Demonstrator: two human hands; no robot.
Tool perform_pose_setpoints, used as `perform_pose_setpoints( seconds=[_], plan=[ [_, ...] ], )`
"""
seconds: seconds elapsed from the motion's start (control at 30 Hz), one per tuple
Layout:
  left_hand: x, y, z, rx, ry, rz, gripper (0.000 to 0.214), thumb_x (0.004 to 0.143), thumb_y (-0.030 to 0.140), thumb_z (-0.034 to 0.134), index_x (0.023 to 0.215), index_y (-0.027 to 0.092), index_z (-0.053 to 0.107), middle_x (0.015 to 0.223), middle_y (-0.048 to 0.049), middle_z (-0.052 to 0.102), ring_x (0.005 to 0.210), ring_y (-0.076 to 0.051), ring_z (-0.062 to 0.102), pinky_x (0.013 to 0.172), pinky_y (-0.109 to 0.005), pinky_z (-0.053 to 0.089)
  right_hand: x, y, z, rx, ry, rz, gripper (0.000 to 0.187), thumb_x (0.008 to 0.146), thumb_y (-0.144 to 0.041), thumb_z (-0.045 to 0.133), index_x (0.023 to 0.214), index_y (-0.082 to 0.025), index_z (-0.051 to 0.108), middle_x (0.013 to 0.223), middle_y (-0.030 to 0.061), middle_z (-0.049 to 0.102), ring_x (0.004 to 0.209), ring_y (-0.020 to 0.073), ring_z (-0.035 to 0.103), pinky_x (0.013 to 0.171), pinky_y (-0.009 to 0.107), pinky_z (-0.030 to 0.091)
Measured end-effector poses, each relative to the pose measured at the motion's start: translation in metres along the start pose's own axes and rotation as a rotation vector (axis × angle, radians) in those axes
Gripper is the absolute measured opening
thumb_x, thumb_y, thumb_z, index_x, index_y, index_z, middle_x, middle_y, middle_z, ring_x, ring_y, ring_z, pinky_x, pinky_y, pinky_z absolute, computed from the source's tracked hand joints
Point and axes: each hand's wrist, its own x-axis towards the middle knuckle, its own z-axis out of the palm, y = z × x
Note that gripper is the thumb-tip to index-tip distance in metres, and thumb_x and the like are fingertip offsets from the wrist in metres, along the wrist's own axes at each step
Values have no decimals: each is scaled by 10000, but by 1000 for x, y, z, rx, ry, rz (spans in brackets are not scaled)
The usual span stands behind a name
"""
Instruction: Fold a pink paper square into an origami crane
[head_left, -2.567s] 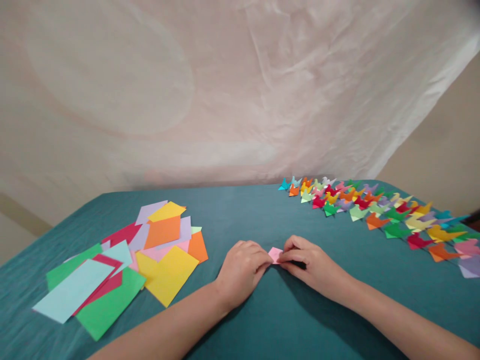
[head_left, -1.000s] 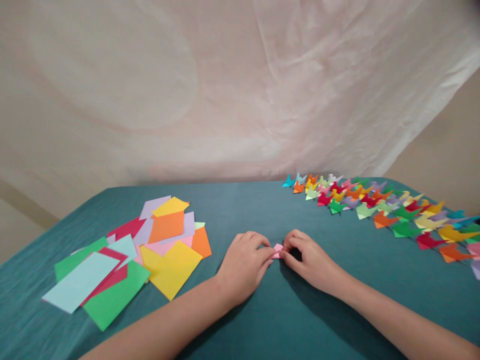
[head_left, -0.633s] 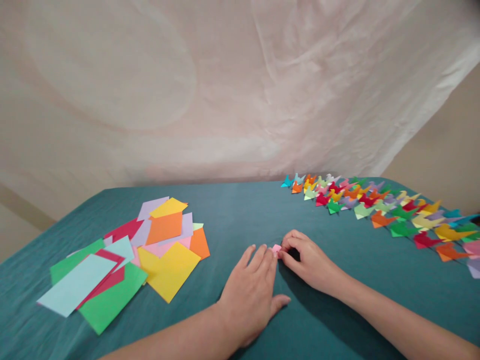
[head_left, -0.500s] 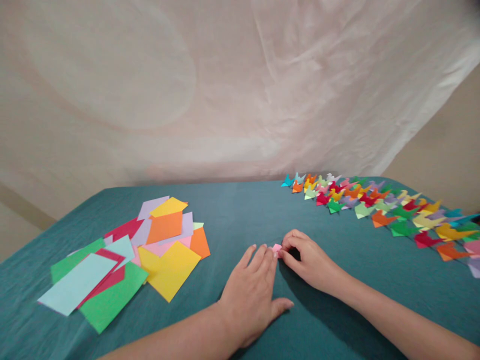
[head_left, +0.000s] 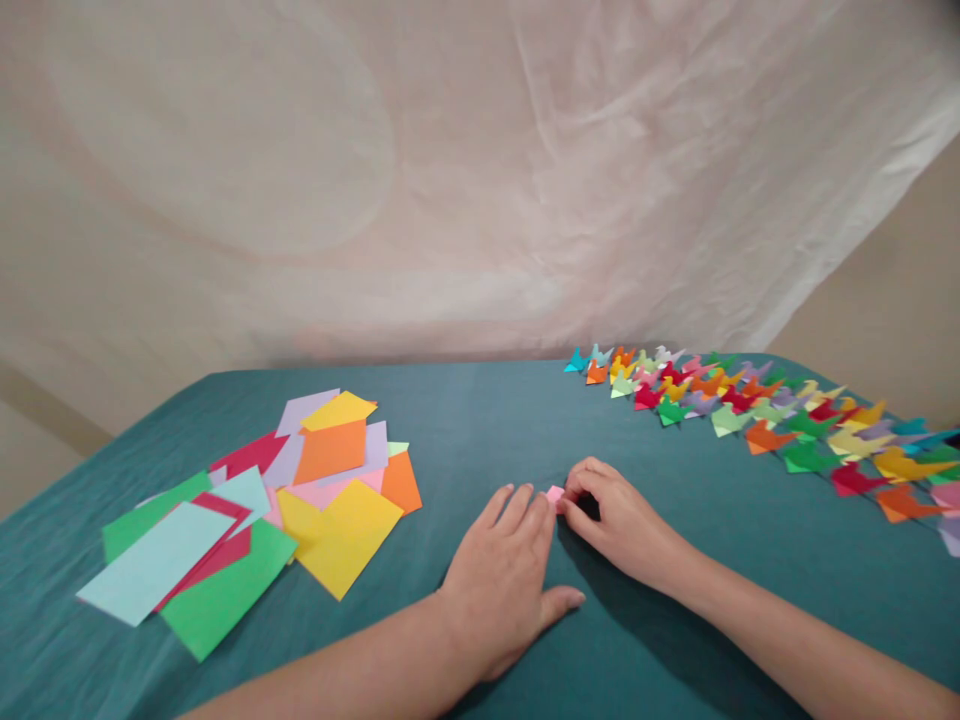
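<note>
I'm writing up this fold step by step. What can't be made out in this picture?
Head view only.
The pink paper: nearly all covered by fingers of the left hand and right hand; shape unclear.
The right hand's grip: fingertips curl under; pinch or press cannot be told.
The folded figures: far ones too small, near ones cut by the right edge.
The sheets: lower ones overlapped.

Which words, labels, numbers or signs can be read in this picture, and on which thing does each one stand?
None: no text is visible anywhere.
The coloured paper sheets are plain.
The folded paper birds carry no print.
The small pink folded paper, at the fingertips of the left hand and the right hand, is blank.
The teal tablecloth and the pale backdrop sheet show no writing.
</note>
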Motion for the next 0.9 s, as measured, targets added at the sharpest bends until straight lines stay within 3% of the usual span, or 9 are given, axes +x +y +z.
perform_pose_setpoints(
  seconds=[0.2,0.37,0.6,0.9],
  plan=[
    [1,-1,-2,-10,3,-1,710,828,619,395,1313,100,408,1328,-121,461,1256,-270,353,1060,-395,229,-3,1,2,-6,40,-3,51,791,-143,514,773,-190,526,780,33,542,748,175,517,682,309,427],
    [1,-1,-3,5,-6,4,686,831,617,394,1278,99,447,1309,-114,482,1256,-268,351,1060,-396,230,-7,-1,-2,-8,26,-78,137,834,-127,468,888,-193,576,883,61,569,832,180,532,748,324,455],
    [1,-2,-5,27,-1,12,684,846,619,355,1307,117,412,1331,-101,459,1266,-258,334,1061,-388,222,-26,-3,-7,-431,-17,-276,352,841,-46,415,1136,-154,572,1064,103,583,917,215,529,789,385,479],
    [0,-4,-9,16,-38,24,681,867,607,313,1335,118,381,1348,-93,443,1274,-265,316,1062,-402,214,-32,-9,-3,-674,-57,-319,377,775,-31,491,1133,-108,582,1060,116,604,900,222,542,764,355,502]
  ],
)
